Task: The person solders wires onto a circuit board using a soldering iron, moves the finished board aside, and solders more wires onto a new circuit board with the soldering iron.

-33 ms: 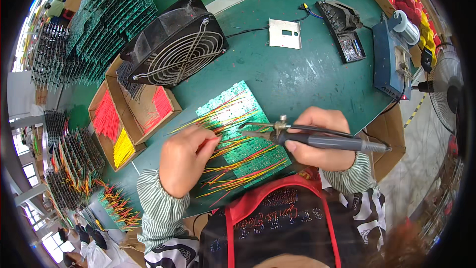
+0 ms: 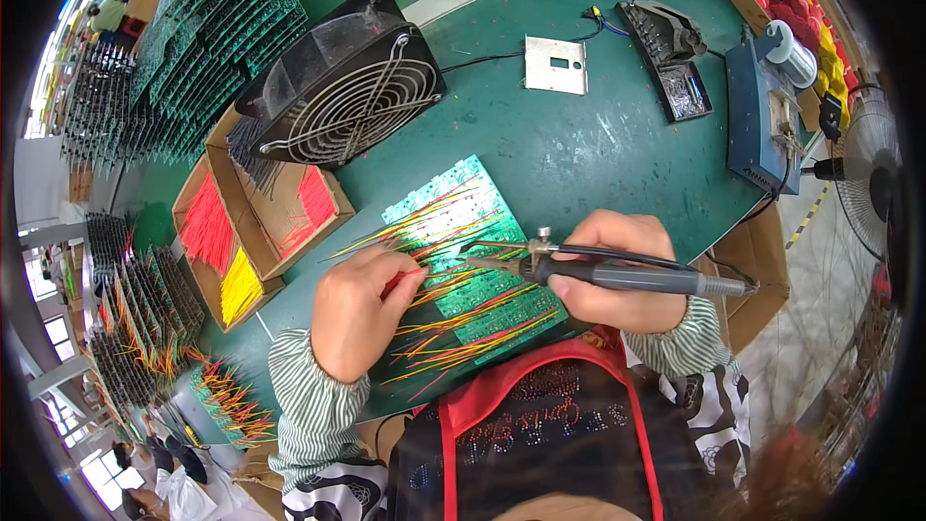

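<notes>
The left hand has its thumb and forefinger pinched together on a red wire, its other fingers curled in, while the right hand is wrapped around a grey soldering iron, whose tip and thin metal tube point back toward the left hand's fingertips. Between the two hands lies a green circuit board, just under the iron's tip; whether the tip touches it I cannot tell. Loose red and yellow wires lie across the board, many of their ends reaching out beside the left hand. Near the left hand, farther to its left, a divided cardboard tray holds bundles of red wires and yellow wires. To the right of the right hand, below table level, is a cardboard box. Beyond the left hand, a black fan with a wire guard stands against the tray. Well ahead of the right hand are a white plate, a black holder and, farther right, a blue unit beside a spool. Farthest beyond the left hand rise stacked green boards.
</notes>
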The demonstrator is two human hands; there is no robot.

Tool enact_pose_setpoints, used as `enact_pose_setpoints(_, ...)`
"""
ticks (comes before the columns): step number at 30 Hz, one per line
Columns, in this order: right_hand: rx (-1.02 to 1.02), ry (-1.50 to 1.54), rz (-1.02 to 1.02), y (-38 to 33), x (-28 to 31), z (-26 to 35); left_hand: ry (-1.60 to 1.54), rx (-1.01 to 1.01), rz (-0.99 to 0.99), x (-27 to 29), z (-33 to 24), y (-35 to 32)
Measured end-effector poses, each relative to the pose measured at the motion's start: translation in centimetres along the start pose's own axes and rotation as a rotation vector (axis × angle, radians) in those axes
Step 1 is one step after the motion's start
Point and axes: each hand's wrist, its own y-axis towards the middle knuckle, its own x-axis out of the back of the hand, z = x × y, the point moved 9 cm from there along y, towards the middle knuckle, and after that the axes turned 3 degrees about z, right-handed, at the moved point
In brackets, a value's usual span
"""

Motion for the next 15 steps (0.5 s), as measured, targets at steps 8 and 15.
enact_pose_setpoints(8, -0.041, 0.030, 0.067, 0.7, -2.7, -0.3, -0.137, 0.066, 0.038, -1.7, 2.6, -0.8)
enact_pose_setpoints(15, -0.044, 0.005, 0.046, 1.0, -3.0, -0.3, -0.134, 0.052, 0.046, -1.6, 2.6, -0.7)
